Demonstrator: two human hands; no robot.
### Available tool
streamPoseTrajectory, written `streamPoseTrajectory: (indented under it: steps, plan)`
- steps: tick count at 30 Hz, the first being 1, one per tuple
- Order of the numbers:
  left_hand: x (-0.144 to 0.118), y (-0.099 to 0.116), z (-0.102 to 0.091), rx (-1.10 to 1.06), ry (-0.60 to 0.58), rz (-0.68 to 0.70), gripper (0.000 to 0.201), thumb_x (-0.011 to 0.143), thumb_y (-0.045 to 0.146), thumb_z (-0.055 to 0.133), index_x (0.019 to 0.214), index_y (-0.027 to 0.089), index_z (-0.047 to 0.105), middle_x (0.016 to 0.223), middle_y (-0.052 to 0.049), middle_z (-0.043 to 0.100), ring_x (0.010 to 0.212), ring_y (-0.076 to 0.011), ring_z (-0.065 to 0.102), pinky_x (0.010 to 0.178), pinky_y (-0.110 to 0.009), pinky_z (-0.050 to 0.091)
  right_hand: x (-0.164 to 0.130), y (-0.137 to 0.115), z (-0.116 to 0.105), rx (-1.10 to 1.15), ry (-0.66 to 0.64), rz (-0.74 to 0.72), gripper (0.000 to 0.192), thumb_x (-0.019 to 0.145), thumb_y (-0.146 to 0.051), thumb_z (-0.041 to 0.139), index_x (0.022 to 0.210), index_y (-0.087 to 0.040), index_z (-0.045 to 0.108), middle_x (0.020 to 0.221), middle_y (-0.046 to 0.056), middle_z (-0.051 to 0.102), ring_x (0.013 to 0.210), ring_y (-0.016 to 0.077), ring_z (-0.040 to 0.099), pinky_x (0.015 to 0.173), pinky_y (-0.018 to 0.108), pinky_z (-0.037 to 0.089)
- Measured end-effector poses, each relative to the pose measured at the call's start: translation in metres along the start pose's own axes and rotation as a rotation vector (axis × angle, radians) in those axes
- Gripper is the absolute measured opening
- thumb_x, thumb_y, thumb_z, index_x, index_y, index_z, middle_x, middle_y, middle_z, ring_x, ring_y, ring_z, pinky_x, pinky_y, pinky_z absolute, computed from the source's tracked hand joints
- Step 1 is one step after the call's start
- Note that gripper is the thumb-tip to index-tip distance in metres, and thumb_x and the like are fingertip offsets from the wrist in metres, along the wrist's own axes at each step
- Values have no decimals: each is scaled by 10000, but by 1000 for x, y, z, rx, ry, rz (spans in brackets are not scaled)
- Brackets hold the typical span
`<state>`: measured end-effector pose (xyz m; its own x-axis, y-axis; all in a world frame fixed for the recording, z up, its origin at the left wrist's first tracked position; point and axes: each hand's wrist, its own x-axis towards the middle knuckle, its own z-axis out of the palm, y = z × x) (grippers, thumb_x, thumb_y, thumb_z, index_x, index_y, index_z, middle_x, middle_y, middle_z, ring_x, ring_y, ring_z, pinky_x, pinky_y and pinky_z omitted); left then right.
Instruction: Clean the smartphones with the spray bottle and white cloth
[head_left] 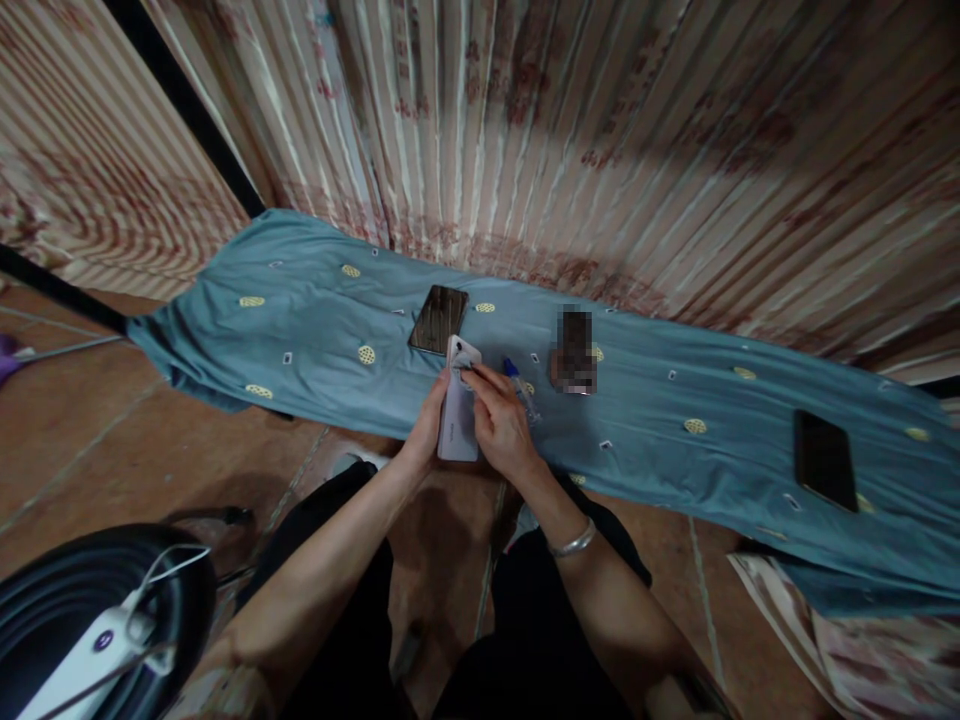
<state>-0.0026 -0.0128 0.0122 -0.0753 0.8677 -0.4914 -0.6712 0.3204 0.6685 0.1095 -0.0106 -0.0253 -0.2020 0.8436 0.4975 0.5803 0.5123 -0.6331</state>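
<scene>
My left hand (426, 425) is closed along the left edge of a pale lilac smartphone (457, 430), its back turned toward me. The phone is upright in the picture, over the front edge of the cloth-covered surface. My right hand (504, 420) rests against the phone's upper back near the camera, fingers pinched together. Something small and greyish shows at those fingertips, too small to name. Just right of this hand lies a slim clear item with a blue end (511, 368). Behind the held phone, a dark smartphone (439, 320) lies flat on the cloth.
A teal cloth (322, 340) with yellow prints covers the long surface. Another dark phone (825, 460) lies at the right, and a pixelated dark object (576, 350) nearer the middle. Pleated curtains (480, 150) hang behind. A white power strip (82, 660) sits on a black coil at lower left.
</scene>
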Motion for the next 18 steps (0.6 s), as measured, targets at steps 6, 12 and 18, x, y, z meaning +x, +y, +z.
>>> streamPoseTrajectory:
  steps: [6, 12, 18]
  plan:
    - [-4, 7, 3, 6, 23, -62, 319, 967, 304, 482, 976, 114, 739, 808, -57, 767, 905, -210, 730, 884, -280, 572, 0, 2, 1, -25, 6, 59, 499, 881, -92, 410, 1301, -237, 636, 1333, 90, 634, 1223, 246, 579, 1116, 479, 450]
    - [-4, 2, 5, -27, 3, -27, 305, 981, 245, 463, 929, 114, 734, 851, -57, 774, 923, -177, 727, 900, -241, 556, 1, -4, 0, -1, 7, 0, 480, 897, -110, 411, 1300, -230, 643, 1326, 97, 637, 1225, 238, 581, 1109, 461, 459]
    - [3, 3, 0, -22, 21, -67, 345, 998, 313, 443, 966, 112, 722, 883, -79, 772, 914, -165, 734, 808, -190, 571, -1, -11, -1, 8, -66, -30, 490, 903, -112, 413, 1321, -241, 633, 1343, 104, 623, 1226, 253, 574, 1082, 473, 476]
